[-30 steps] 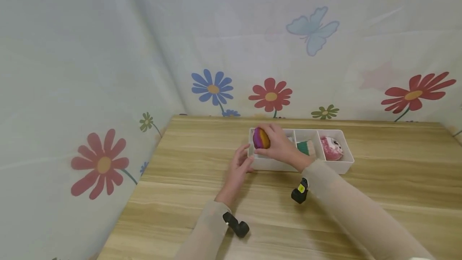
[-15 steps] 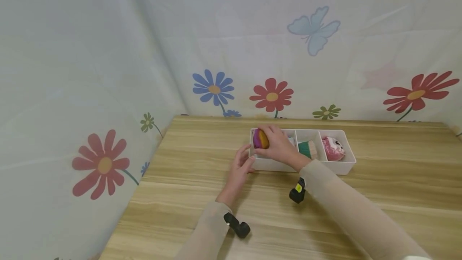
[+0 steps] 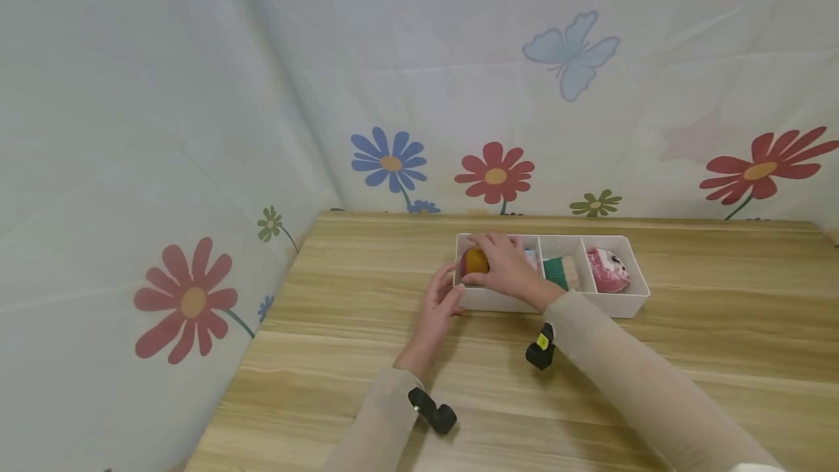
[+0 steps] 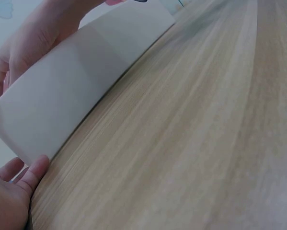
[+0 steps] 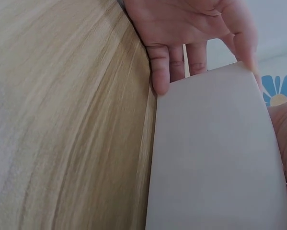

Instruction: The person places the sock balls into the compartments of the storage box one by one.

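My right hand [image 3: 510, 268] reaches into the leftmost compartment of a white divided box [image 3: 498, 301]. Its fingers and thumb hold a small round purple-and-orange ball [image 3: 475, 262], low between the compartment walls. The ball's right side is hidden behind the fingers. At the box's left end rests my left hand [image 3: 438, 308], fingers fairly straight against the end wall and thumb at the front corner. In the right wrist view the left hand [image 5: 186, 28] touches that end of the box [image 5: 215, 158]. Only part of my right hand [image 4: 33, 45] shows above the box wall in the left wrist view.
A green ribbed thing with a pale end [image 3: 561, 272] lies in the middle compartment. To its right sits a pink-and-white ball with dark eye-like marks [image 3: 608, 270]. Something pale blue [image 3: 531, 258] shows beside my right hand. A flowered cloth [image 3: 419, 79] hangs behind the wooden table [image 3: 367, 261].
My right hand has lowered the purple-and-orange ball deeper into the left compartment, so less purple shows. My left hand stays at the box's end. The view has shifted slightly.
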{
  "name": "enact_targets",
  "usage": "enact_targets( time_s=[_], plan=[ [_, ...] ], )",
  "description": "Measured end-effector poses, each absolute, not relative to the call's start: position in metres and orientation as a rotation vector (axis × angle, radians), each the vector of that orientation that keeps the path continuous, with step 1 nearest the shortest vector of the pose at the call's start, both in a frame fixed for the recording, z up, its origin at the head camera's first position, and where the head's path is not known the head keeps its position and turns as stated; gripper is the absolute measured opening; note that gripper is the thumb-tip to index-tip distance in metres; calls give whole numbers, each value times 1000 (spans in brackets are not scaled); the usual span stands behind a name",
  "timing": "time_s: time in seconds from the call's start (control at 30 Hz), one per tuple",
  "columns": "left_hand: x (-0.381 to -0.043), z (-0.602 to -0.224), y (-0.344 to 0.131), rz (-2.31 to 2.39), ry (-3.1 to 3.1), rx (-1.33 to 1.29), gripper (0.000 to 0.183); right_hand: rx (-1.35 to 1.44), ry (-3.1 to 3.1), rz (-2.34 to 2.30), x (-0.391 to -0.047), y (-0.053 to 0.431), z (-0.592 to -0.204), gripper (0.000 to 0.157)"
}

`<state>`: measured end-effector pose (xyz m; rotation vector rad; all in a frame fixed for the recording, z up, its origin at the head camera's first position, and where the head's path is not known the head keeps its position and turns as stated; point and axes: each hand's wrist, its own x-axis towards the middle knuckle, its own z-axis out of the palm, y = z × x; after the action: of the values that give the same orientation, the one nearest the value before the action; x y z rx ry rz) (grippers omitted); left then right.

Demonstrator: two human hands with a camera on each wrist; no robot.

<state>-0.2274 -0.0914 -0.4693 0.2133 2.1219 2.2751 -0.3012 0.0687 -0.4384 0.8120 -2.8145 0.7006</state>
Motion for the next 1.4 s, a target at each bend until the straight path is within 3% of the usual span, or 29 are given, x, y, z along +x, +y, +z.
enact_targets(
  time_s=[1.0,1.4],
  plan=[
    [-245,-479,-95,2246,2072,136,45,797,-2687,875,-290,104,-429,50],
    [-252,-479,-115,2149,2200,118,58,752,-2674,912,-287,126,-430,46]
  ],
)
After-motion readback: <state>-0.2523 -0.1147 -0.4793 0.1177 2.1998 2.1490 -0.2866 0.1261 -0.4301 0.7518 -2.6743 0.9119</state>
